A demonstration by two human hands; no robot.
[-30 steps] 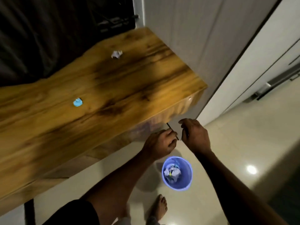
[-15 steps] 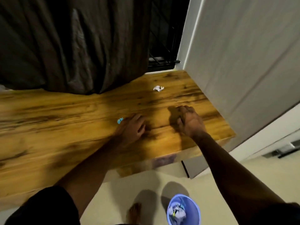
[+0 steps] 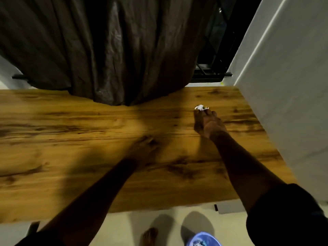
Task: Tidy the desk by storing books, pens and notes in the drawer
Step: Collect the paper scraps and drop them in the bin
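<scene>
A white crumpled paper ball (image 3: pixel 201 107) lies on the wooden desk (image 3: pixel 71 167) near its far right corner. My right hand (image 3: pixel 207 124) stretches out to it, palm down, and its fingertips touch the ball's near side; the ball still rests on the wood. In the middle of the desk my left hand (image 3: pixel 142 147) lies knuckles up, blurred and in shadow. The small blue paper scrap is hidden, and I cannot tell whether it is under or inside that hand. No drawer, books or pens show.
A dark curtain (image 3: pixel 110 50) hangs onto the desk's far edge. A white cabinet wall (image 3: pixel 287 86) borders the desk on the right. On the floor below stand a blue bin (image 3: pixel 204 239) with crumpled paper and a bare foot (image 3: pixel 150 236).
The view has tilted up over the desk. My right hand moved forward to the white paper ball. My left hand slid over the spot where the blue scrap lay, and the scrap has gone from sight.
</scene>
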